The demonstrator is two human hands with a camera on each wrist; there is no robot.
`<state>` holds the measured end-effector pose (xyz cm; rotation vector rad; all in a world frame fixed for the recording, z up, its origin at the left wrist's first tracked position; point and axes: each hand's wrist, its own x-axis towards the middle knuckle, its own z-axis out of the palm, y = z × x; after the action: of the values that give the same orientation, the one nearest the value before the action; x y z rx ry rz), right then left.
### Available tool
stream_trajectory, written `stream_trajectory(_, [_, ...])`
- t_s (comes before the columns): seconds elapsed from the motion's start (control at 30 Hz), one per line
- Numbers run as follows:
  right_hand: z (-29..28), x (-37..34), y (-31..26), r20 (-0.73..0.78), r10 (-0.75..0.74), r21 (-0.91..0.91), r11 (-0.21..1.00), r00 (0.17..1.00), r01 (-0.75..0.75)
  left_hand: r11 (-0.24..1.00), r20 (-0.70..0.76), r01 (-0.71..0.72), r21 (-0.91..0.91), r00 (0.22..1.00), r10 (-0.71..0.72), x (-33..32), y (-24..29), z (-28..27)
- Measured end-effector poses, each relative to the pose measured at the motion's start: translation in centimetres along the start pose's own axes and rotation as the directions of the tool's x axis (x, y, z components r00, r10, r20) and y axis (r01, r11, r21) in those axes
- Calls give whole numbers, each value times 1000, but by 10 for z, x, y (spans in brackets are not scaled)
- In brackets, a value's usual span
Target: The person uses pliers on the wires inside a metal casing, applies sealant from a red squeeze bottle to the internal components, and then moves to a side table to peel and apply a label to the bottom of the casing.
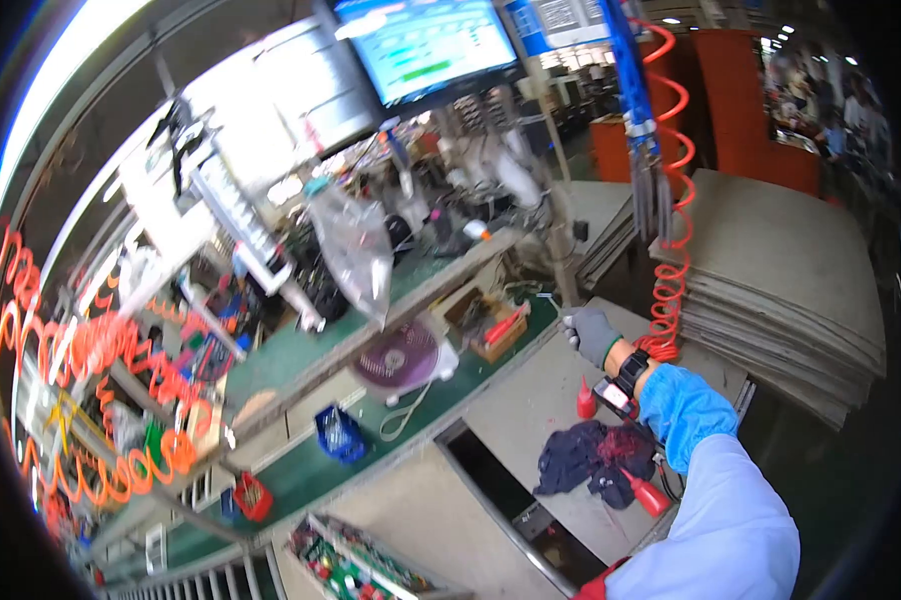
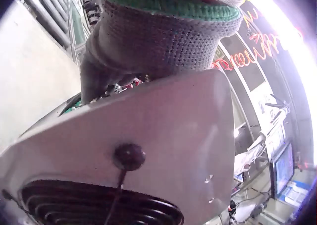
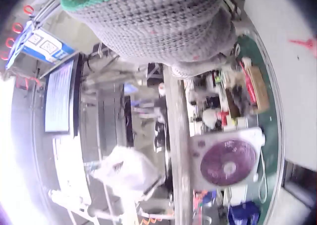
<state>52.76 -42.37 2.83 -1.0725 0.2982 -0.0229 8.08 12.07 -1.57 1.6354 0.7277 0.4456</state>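
Observation:
My right hand (image 1: pixel 593 335), in a grey knit glove, reaches over the far end of the workbench (image 1: pixel 516 385), fingers loosely curled. A small pale piece (image 1: pixel 545 295) lies just beyond the fingertips. No held thing shows in the right wrist view, where the glove (image 3: pixel 153 29) fills the top. My left hand (image 2: pixel 148 39), also gloved, is outside the head view. Its fingers go behind the upper edge of a grey metal casing (image 2: pixel 183 116) with a black vent and knob; I cannot tell whether they hold anything. Circuit boards (image 1: pixel 356 565) sit at the bottom of the head view.
Two red squeeze bottles (image 1: pixel 586 402) and a dark cloth (image 1: pixel 571 458) lie near the right forearm. A purple fan (image 1: pixel 401 358), a parts box (image 1: pixel 489 328) and a blue bin (image 1: pixel 340 434) stand on the green belt (image 1: pixel 301 480). Stacked boards (image 1: pixel 771 270) stand right.

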Motion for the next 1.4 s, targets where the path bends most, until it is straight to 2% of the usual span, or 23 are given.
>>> stream_trajectory(0.03, [9, -23, 21, 142, 12, -62, 998, 990, -4, 998, 33, 6, -59, 999, -4, -11, 16, 8])
stream_trajectory(0.07, [18, -46, 42, 281, 24, -122, 992, 960, 11, 999, 19, 32, -22, 999, -31, -15, 19, 9])
stream_trajectory(0.1, [31, -84, 60, 388, 87, -114, 992, 917, -46, 888, -125, -135, 439, 970, 210, 12, -21, -6])
stream_trajectory(0.13, [47, -129, 74, 489, 149, -111, 988, 859, -108, 857, -152, -170, 486, 950, 274, -4, -9, -4])
stream_trajectory(0.2, [73, -214, 98, 612, 263, -239, 961, 746, -142, 741, -179, -312, 595, 847, 500, -26, 4, 1])
stream_trajectory(0.27, [81, -266, 144, 703, 353, -233, 934, 617, -270, 667, -27, -476, 573, 803, 596, -54, 14, -4])
stream_trajectory(0.33, [87, -314, 170, 772, 337, -294, 941, 538, -168, 577, 153, -592, 562, 760, 632, -83, 23, -5])
stream_trajectory(0.37, [89, -335, 180, 788, 348, -300, 937, 509, -177, 574, 211, -604, 553, 768, 604, -94, 26, -3])
stream_trajectory(0.4, [89, -356, 185, 801, 308, -326, 944, 513, -58, 577, 269, -608, 546, 779, 566, -107, 27, -4])
stream_trajectory(0.47, [94, -389, 193, 853, 210, -333, 924, 478, 189, 586, 256, -603, 541, 782, 569, -117, 7, -6])
stream_trajectory(0.57, [93, -410, 220, 834, 240, -356, 922, 497, 154, 699, 170, -578, 421, 807, 565, -120, -11, -3])
stream_trajectory(0.67, [93, -417, 242, 841, 214, -345, 919, 497, 188, 724, 98, -507, 467, 844, 528, -124, -5, 8])
stream_trajectory(0.83, [92, -409, 263, 869, 201, -351, 894, 452, 277, 665, 93, -499, 556, 832, 547, -123, -2, 13])
stream_trajectory(0.93, [94, -405, 280, 866, 153, -304, 917, 475, 259, 614, 106, -490, 618, 827, 553, -119, -2, 16])
stream_trajectory(1.03, [98, -400, 290, 887, 75, -228, 929, 455, 292, 563, 95, -480, 672, 811, 578, -116, -4, 21])
stream_trajectory(1.13, [103, -401, 287, 881, 97, -230, 943, 463, 241, 556, 83, -479, 680, 803, 591, -116, -8, 24])
stream_trajectory(1.23, [102, -394, 298, 893, 102, -233, 938, 437, 257, 560, 80, -481, 674, 802, 592, -116, -7, 23])
stream_trajectory(1.4, [104, -394, 302, 888, 68, -180, 961, 454, 209, 560, 63, -480, 675, 794, 605, -114, -7, 26])
